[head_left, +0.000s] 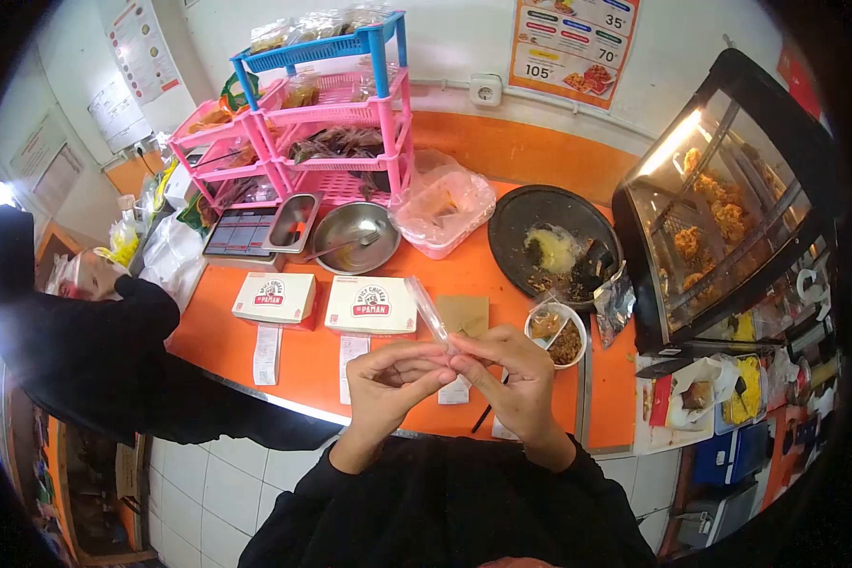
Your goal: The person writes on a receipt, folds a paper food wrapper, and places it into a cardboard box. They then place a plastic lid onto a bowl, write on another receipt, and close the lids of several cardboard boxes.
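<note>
Left hand (pixel 391 383) and right hand (pixel 514 379) both pinch small clear plastic bag (pixel 431 312), bag tip toward 11 o'clock; two chicken boxes (pixel 370 305) beyond at 11.

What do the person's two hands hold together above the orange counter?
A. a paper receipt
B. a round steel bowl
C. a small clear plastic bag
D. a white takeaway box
C: the left hand and the right hand pinch a small clear plastic bag between their fingertips, and it sticks up above them.
</note>
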Available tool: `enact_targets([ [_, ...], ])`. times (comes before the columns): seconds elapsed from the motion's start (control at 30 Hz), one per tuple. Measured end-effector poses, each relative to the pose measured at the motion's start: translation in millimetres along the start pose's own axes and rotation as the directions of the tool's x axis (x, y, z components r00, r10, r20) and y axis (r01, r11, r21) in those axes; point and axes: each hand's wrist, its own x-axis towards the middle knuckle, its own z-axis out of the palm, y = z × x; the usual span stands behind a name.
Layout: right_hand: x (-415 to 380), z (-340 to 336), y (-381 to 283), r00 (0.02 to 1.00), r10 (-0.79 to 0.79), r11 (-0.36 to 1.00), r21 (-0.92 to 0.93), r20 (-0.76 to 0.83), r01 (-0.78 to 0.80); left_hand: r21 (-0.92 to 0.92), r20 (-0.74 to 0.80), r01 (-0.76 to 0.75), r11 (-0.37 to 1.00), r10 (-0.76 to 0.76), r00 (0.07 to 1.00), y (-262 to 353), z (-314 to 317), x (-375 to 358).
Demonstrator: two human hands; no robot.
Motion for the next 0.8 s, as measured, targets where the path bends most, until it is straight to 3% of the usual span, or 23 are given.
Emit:
enact_targets([
  [0.3, 2.0, -5.5, -4.5, 0.998, 0.041, 0.999, 0.025, -0.056, -0.039, 0.09, 0.029, -0.053, 0.995, 0.05, 0.998, -4.8, 4.0, 11.1],
  [0.5, 3.7, -3.1, 0.2, 0.993, 0.067, 0.997, 0.047, -0.093, -0.063, 0.272, 0.089, -0.169, 0.947, 0.15, 0.985, 5.1, 6.9, 19.0],
  [0.8, 9.7, 1.1, 5.0, 0.992, 0.08, 0.993, 0.097, -0.094, -0.071, 0.302, 0.087, -0.194, 0.933, 0.175, 0.981, 3.8, 1.2, 24.7],
])
